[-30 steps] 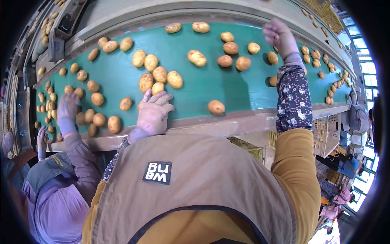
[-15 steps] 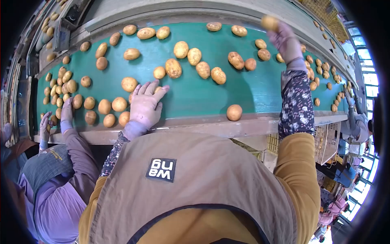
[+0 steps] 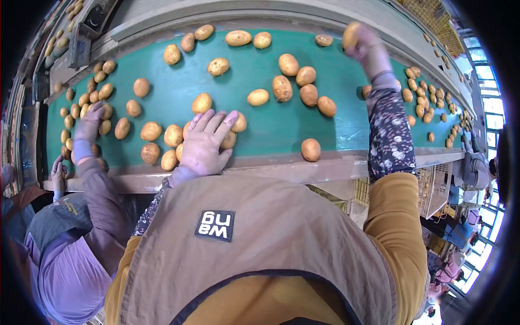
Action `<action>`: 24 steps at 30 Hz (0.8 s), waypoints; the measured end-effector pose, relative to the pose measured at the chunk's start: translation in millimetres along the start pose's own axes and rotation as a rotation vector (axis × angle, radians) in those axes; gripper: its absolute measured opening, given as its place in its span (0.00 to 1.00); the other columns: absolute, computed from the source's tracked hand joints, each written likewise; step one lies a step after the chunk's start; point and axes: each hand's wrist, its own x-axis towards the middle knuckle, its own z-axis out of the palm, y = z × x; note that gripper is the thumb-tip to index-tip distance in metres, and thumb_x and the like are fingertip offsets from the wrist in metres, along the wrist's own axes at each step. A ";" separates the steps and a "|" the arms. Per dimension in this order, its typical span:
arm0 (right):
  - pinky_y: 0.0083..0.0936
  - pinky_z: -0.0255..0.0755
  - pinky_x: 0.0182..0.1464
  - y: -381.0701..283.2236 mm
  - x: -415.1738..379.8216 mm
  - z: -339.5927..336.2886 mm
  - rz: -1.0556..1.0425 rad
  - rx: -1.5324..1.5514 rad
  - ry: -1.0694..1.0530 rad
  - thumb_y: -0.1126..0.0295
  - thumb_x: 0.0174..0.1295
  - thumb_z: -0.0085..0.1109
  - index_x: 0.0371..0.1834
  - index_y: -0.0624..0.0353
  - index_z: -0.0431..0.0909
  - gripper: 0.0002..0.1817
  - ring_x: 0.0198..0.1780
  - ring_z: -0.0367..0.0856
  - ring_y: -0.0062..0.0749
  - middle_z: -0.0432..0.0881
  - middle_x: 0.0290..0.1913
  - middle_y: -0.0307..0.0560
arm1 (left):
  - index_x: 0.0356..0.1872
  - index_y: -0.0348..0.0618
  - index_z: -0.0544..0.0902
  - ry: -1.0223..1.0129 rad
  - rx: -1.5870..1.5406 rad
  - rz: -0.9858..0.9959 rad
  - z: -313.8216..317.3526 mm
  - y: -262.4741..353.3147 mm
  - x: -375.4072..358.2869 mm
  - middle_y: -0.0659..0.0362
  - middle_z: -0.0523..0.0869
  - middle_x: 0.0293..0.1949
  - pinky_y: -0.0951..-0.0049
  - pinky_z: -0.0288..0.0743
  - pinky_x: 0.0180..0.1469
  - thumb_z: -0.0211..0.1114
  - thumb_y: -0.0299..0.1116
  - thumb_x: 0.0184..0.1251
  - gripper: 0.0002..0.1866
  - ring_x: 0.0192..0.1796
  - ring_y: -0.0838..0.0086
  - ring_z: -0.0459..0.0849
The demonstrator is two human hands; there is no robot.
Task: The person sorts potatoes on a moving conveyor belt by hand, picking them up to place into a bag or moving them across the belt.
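Observation:
My left hand [image 3: 206, 142] lies palm down near the belt's front edge, fingers stretched over a few potatoes. One potato [image 3: 228, 141] shows beside its fingertips, and what is under the palm is hidden. At the far side of the belt, my right hand [image 3: 370, 50], blurred by motion, grips a potato [image 3: 351, 36] by its end. Between the hands, several loose potatoes [image 3: 282, 88] rest on the green belt [image 3: 271, 130]. A single round potato [image 3: 311, 150] sits against the front edge.
To the left, a co-worker's hand [image 3: 89, 125] reaches among clustered potatoes. A metal ledge [image 3: 86, 184] runs along the front of the belt, and a raised rail [image 3: 227, 15] along the back. Yellow crates [image 3: 363, 190] stand below at right. Other people work farther right.
Most potatoes have shifted right along the belt, while the round one at the front edge has barely moved. My left hand has slid slightly right; my right hand has moved a little left.

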 end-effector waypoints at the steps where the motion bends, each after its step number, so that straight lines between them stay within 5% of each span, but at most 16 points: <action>1: 0.22 0.79 0.41 -26.9 3.4 3.0 0.037 0.242 0.122 0.63 0.67 0.54 0.61 0.59 0.72 0.21 0.45 0.81 0.29 0.81 0.50 0.45 | 0.72 0.55 0.66 -0.002 0.001 0.001 0.5 -1.4 -0.1 0.51 0.74 0.66 0.48 0.58 0.73 0.73 0.34 0.49 0.43 0.71 0.49 0.68; 2: 0.22 0.79 0.41 -31.6 1.3 6.6 0.038 0.243 0.124 0.63 0.67 0.54 0.61 0.59 0.72 0.21 0.45 0.81 0.29 0.81 0.50 0.45 | 0.71 0.54 0.67 0.019 -0.005 -0.002 1.8 -4.3 -0.3 0.52 0.74 0.66 0.48 0.58 0.73 0.72 0.33 0.49 0.42 0.71 0.49 0.68; 5: 0.14 0.73 0.35 -28.2 -33.9 44.6 0.159 -0.789 -0.362 0.61 0.69 0.52 0.55 0.55 0.78 0.17 0.42 0.81 0.21 0.84 0.43 0.38 | 0.70 0.52 0.70 0.051 0.026 -0.007 5.0 -18.5 -4.9 0.52 0.74 0.66 0.47 0.57 0.72 0.70 0.31 0.50 0.40 0.70 0.50 0.68; 6: 0.23 0.77 0.40 -32.5 -62.5 75.9 0.294 -1.113 -0.459 0.57 0.65 0.56 0.53 0.55 0.79 0.19 0.44 0.83 0.27 0.84 0.43 0.43 | 0.68 0.51 0.71 0.053 0.059 -0.013 6.0 -19.2 -7.3 0.52 0.74 0.66 0.46 0.57 0.72 0.68 0.29 0.50 0.38 0.70 0.51 0.68; 7: 0.34 0.78 0.47 2.4 -72.0 71.6 -0.003 -1.409 -0.556 0.55 0.59 0.63 0.54 0.56 0.78 0.24 0.47 0.83 0.39 0.85 0.44 0.50 | 0.68 0.51 0.71 0.053 0.056 -0.021 6.6 -17.8 -5.8 0.52 0.74 0.66 0.46 0.57 0.72 0.68 0.29 0.50 0.38 0.70 0.51 0.68; 8: 0.43 0.76 0.55 -5.6 -91.1 94.1 0.161 -1.523 -0.629 0.52 0.55 0.65 0.47 0.58 0.77 0.24 0.53 0.82 0.52 0.83 0.49 0.54 | 0.65 0.50 0.74 0.121 0.080 -0.018 7.3 -16.4 -1.9 0.52 0.76 0.64 0.46 0.58 0.71 0.66 0.27 0.51 0.34 0.68 0.50 0.70; 9: 0.42 0.76 0.55 25.1 -98.7 94.8 0.021 -1.654 -0.499 0.57 0.54 0.64 0.47 0.58 0.75 0.21 0.53 0.82 0.51 0.83 0.48 0.57 | 0.62 0.49 0.77 0.189 0.109 -0.010 6.7 -16.5 -0.1 0.52 0.77 0.62 0.45 0.58 0.71 0.64 0.25 0.52 0.30 0.67 0.50 0.72; 13: 0.41 0.76 0.55 36.6 -95.1 84.2 -0.014 -1.524 -0.486 0.66 0.51 0.61 0.54 0.57 0.75 0.23 0.53 0.81 0.56 0.83 0.45 0.60 | 0.58 0.48 0.80 0.292 0.025 0.070 -3.2 -13.9 -7.7 0.53 0.79 0.60 0.46 0.59 0.70 0.61 0.22 0.50 0.28 0.66 0.50 0.73; 14: 0.38 0.78 0.49 40.4 -78.3 68.5 0.032 -1.463 -0.613 0.67 0.49 0.64 0.60 0.56 0.72 0.31 0.45 0.84 0.46 0.82 0.44 0.57 | 0.57 0.48 0.81 0.256 -0.013 0.083 -1.5 -12.8 -10.9 0.54 0.80 0.60 0.46 0.59 0.71 0.62 0.24 0.52 0.26 0.67 0.51 0.73; 16: 0.22 0.77 0.39 2.1 -58.9 64.3 0.314 -0.775 -0.457 0.67 0.53 0.66 0.59 0.56 0.74 0.28 0.31 0.80 0.25 0.81 0.38 0.42 | 0.56 0.49 0.82 0.190 -0.090 0.115 3.1 -11.3 -16.6 0.54 0.80 0.59 0.47 0.58 0.72 0.65 0.28 0.54 0.24 0.67 0.53 0.72; 17: 0.22 0.77 0.40 9.8 -23.1 44.6 0.105 -0.636 -0.328 0.62 0.60 0.63 0.62 0.58 0.72 0.26 0.37 0.82 0.28 0.82 0.43 0.44 | 0.56 0.49 0.82 0.120 -0.059 0.086 6.1 -11.1 -19.9 0.54 0.80 0.60 0.47 0.57 0.74 0.67 0.31 0.54 0.24 0.68 0.54 0.72; 19: 0.23 0.77 0.44 -27.1 3.8 44.7 0.010 0.194 -0.138 0.55 0.66 0.60 0.65 0.60 0.70 0.28 0.46 0.82 0.29 0.81 0.49 0.47 | 0.56 0.49 0.82 0.105 -0.063 0.086 3.3 -11.2 -18.3 0.54 0.79 0.61 0.48 0.57 0.74 0.67 0.32 0.54 0.24 0.69 0.54 0.71; 22: 0.27 0.77 0.50 -24.3 26.6 56.9 -0.018 -0.243 -0.012 0.51 0.68 0.57 0.68 0.58 0.69 0.30 0.55 0.80 0.34 0.80 0.57 0.50 | 0.56 0.50 0.82 0.078 -0.053 0.108 7.9 -14.6 -16.4 0.54 0.78 0.63 0.48 0.54 0.75 0.69 0.35 0.53 0.25 0.71 0.54 0.68; 24: 0.37 0.73 0.62 10.7 45.5 46.8 -0.055 -0.917 -0.132 0.52 0.59 0.65 0.67 0.56 0.71 0.34 0.61 0.78 0.41 0.79 0.60 0.51 | 0.55 0.51 0.83 0.039 -0.020 0.121 8.2 -15.0 -17.0 0.54 0.76 0.64 0.47 0.51 0.76 0.69 0.37 0.53 0.24 0.73 0.54 0.65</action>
